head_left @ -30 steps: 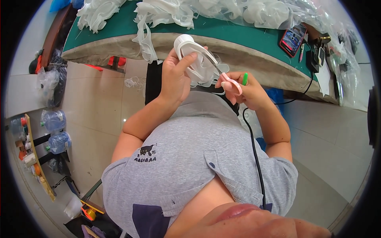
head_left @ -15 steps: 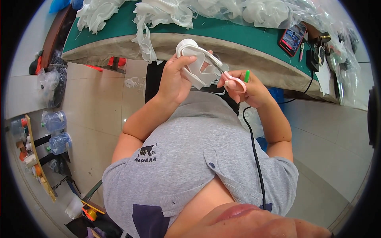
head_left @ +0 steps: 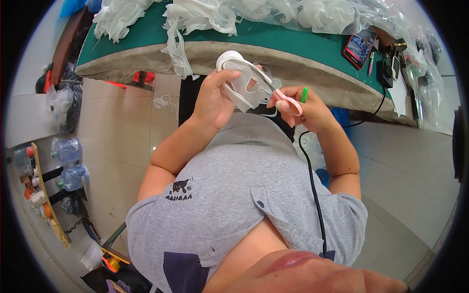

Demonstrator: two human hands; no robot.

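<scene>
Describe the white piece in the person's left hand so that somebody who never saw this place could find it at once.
Start at the long green-topped table strewn with white moulded pieces. Just below its near edge, in front of the grey shirt, the left hand grips the white piece. It alone is lifted off the table, and the pink-handled scissors in the right hand touch it.

Bright, even daylight fills the scene; shadows are soft and faint, the deepest lying under the far bench (head_left: 273,53) edge; pale floor tiles (head_left: 122,127) on the left show a mild sheen without harsh glare; the white plastic pieces (head_left: 312,12) on the bench are nearly washed out; fisheye distortion bends the bench edge and darkens the circular rim to black; the nearest part, at the bottom, is blurred.
</scene>
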